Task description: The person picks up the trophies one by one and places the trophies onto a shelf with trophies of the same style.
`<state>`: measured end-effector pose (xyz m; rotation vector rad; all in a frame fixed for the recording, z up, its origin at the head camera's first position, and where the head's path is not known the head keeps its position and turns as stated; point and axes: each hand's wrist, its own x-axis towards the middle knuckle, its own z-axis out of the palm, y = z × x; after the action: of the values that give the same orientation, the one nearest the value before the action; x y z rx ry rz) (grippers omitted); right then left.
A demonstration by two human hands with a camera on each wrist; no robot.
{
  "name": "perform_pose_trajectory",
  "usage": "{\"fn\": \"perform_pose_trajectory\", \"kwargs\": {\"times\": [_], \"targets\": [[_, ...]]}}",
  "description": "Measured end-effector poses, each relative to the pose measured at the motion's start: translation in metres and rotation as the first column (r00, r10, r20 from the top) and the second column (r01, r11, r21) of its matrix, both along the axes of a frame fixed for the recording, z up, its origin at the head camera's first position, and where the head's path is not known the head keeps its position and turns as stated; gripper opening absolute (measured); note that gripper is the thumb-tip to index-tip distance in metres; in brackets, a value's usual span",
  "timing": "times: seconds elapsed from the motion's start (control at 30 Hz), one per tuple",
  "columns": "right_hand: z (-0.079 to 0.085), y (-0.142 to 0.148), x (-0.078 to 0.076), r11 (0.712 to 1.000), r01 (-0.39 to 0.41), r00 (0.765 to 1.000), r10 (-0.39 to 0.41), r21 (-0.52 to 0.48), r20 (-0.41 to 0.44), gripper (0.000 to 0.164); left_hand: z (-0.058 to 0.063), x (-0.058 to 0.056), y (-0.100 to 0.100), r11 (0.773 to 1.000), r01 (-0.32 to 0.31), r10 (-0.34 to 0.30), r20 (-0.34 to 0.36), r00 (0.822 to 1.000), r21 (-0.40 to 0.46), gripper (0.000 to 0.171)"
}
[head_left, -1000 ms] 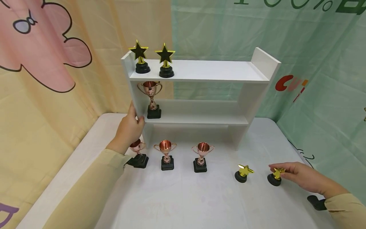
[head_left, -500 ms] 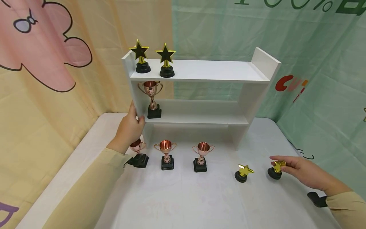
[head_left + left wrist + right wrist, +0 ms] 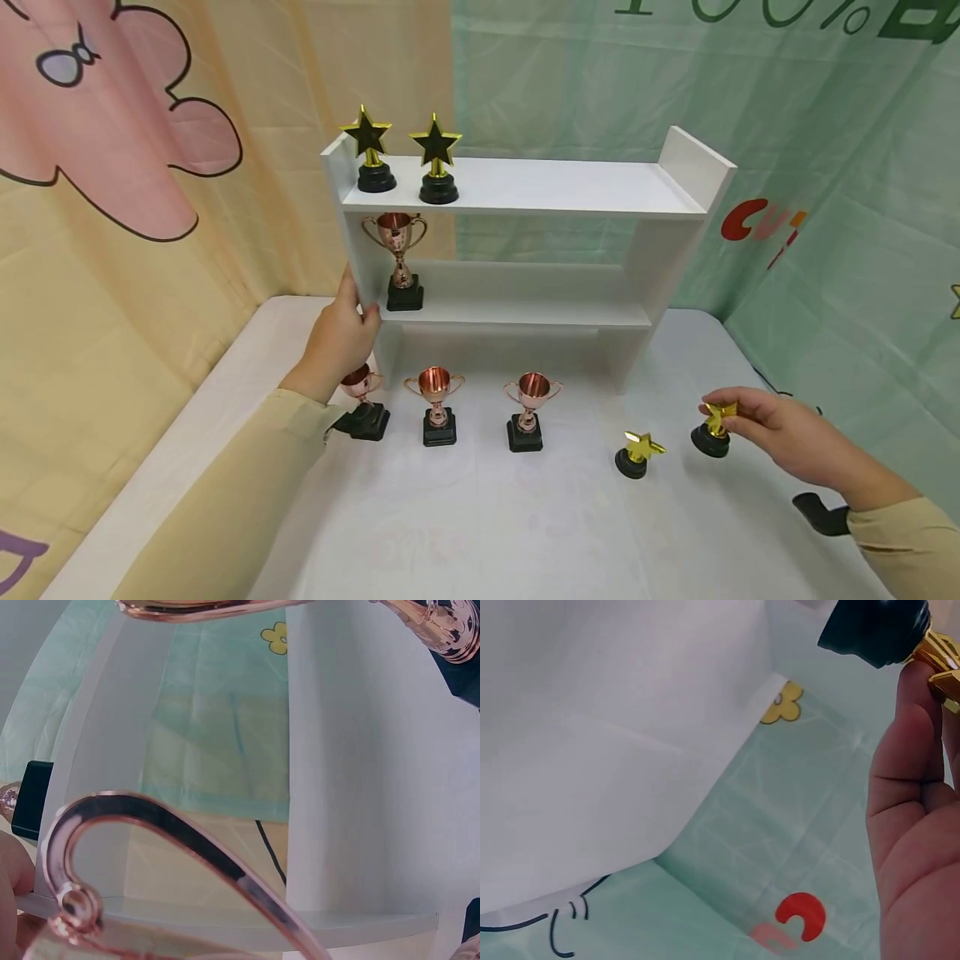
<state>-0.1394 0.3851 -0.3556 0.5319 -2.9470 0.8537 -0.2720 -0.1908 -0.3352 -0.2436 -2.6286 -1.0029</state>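
Observation:
My right hand (image 3: 787, 437) pinches a small gold star trophy (image 3: 718, 418) by its star, its round black base tilted over the right side of the table. In the right wrist view the black base (image 3: 877, 630) points away from the fingertips. My left hand (image 3: 341, 337) grips the left side panel of a white shelf unit (image 3: 517, 312), thumb at the front edge. Another star trophy (image 3: 636, 454) stands on the table left of the held one. Two more star trophies, one at the end (image 3: 372, 150) and one beside it (image 3: 437, 162), stand on the top shelf.
A copper cup trophy (image 3: 401, 262) stands at the left of the middle shelf. Three smaller cups, left (image 3: 367, 417), centre (image 3: 437, 408) and right (image 3: 528, 412), stand on the white table (image 3: 480, 525) before the unit; my left forearm partly covers the left one. Printed curtains (image 3: 555, 92) hang behind.
My right hand has lifted the star trophy from the table and moved it slightly up and to the left. The left hand has stayed on the shelf unit.

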Motion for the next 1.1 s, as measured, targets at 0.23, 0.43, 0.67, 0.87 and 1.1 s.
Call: {"fn": "perform_pose_trajectory", "kwargs": {"times": [0.23, 0.43, 0.67, 0.87, 1.1], "targets": [[0.014, -0.015, 0.000, 0.999, 0.000, 0.997, -0.003, -0.038, -0.073, 0.033, 0.000, 0.000, 0.000, 1.000, -0.004, 0.004, 0.005, 1.000, -0.005, 0.076], [0.027, -0.029, -0.004, 0.998, 0.002, 0.993, -0.009, -0.059, -0.121, 0.038, 0.000, -0.001, -0.001, 1.000, 0.000, 0.000, 0.010, 1.000, -0.006, 0.077], [0.044, -0.046, -0.009, 0.996, -0.003, 0.988, -0.011, -0.089, -0.153, 0.038, -0.001, -0.002, -0.004, 1.000, 0.023, -0.023, 0.014, 1.000, -0.002, 0.078], [0.057, -0.059, -0.014, 0.989, -0.035, 0.982, 0.008, -0.141, -0.190, 0.037, 0.000, -0.002, -0.003, 1.000, 0.031, -0.031, 0.014, 0.999, -0.004, 0.078], [0.071, -0.074, -0.021, 0.987, -0.058, 0.972, 0.021, -0.151, -0.234, 0.040, -0.001, -0.001, -0.002, 1.000, 0.006, -0.006, 0.012, 1.000, -0.013, 0.077]]}}
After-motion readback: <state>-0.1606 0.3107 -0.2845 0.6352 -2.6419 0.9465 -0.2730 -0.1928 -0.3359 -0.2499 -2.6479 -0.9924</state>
